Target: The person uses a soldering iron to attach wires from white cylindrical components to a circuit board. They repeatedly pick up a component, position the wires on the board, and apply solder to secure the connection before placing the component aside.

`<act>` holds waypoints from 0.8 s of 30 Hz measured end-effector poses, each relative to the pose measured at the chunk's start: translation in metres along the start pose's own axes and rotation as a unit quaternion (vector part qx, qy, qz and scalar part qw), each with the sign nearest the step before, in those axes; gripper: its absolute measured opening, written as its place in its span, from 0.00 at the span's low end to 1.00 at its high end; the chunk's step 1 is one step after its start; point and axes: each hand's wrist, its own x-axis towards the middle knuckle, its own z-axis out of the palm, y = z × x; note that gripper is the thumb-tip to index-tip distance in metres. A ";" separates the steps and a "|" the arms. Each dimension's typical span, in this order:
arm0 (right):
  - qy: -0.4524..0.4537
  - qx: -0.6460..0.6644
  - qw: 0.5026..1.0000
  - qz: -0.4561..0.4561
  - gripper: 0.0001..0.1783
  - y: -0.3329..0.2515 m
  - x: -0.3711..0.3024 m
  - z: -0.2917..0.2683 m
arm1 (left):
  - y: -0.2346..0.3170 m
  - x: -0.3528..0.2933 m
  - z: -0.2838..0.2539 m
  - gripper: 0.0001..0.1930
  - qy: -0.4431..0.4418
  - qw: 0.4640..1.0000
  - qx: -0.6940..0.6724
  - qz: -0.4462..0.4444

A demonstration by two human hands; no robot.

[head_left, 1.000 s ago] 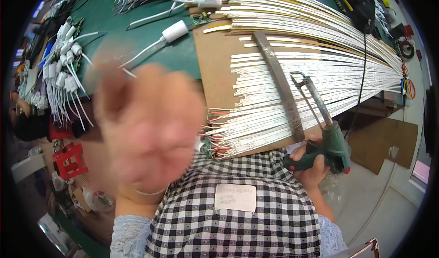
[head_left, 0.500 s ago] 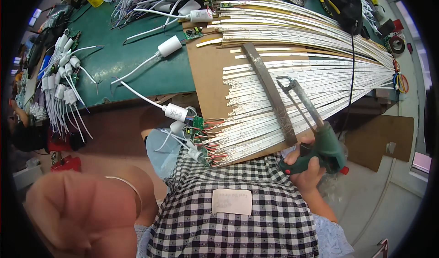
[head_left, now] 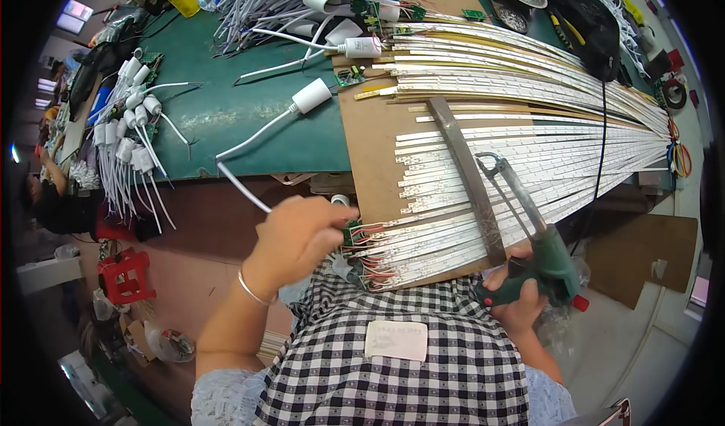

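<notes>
My left hand [head_left: 298,237] reaches over the board's front left corner. Its fingers are bent and closed over the place where a white cable [head_left: 245,188] runs under them; whatever they hold is hidden. Small green circuit boards [head_left: 349,235] sit just by its fingertips, joined by red and white wires to white LED strips [head_left: 438,237]. My right hand [head_left: 521,305] is wrapped round the handle of a green soldering gun [head_left: 557,263], with a finger in front and the thumb behind. The gun's long metal barrel points up and away over the strips, beside a dark metal bar [head_left: 468,180] lying across them.
On the green table [head_left: 189,124] lie a white capped cable [head_left: 311,96], a bundle of capped cables [head_left: 124,139] at left and a heap [head_left: 287,3] at the back. The strips fan over a brown board [head_left: 370,139]. A black cord [head_left: 603,146] crosses them. A red stool [head_left: 124,275] stands below.
My left hand has gone from the lower left, near the camera, forward and right to the capped cable by the circuit boards. My right hand keeps hold of the soldering gun; the view has shifted slightly.
</notes>
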 end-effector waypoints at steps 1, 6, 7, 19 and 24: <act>0.006 0.003 1.000 0.004 0.35 0.001 0.000 0.000 | 0.001 0.007 -0.009 0.20 0.013 0.999 0.040 -0.018; -0.002 -0.003 1.000 0.014 0.35 -0.005 0.002 0.003 | -0.027 0.088 -0.031 0.19 0.268 0.944 0.170 0.087; -0.009 -0.006 1.000 0.011 0.34 -0.006 0.002 0.004 | -0.036 0.098 -0.032 0.19 0.301 0.932 0.190 0.074; -0.003 -0.006 1.000 0.022 0.37 -0.009 0.003 0.005 | -0.066 0.052 -0.058 0.15 0.211 0.945 0.246 0.039; -0.022 0.003 1.000 0.018 0.35 -0.010 0.003 0.005 | -0.052 0.069 -0.037 0.12 0.203 0.943 0.259 0.055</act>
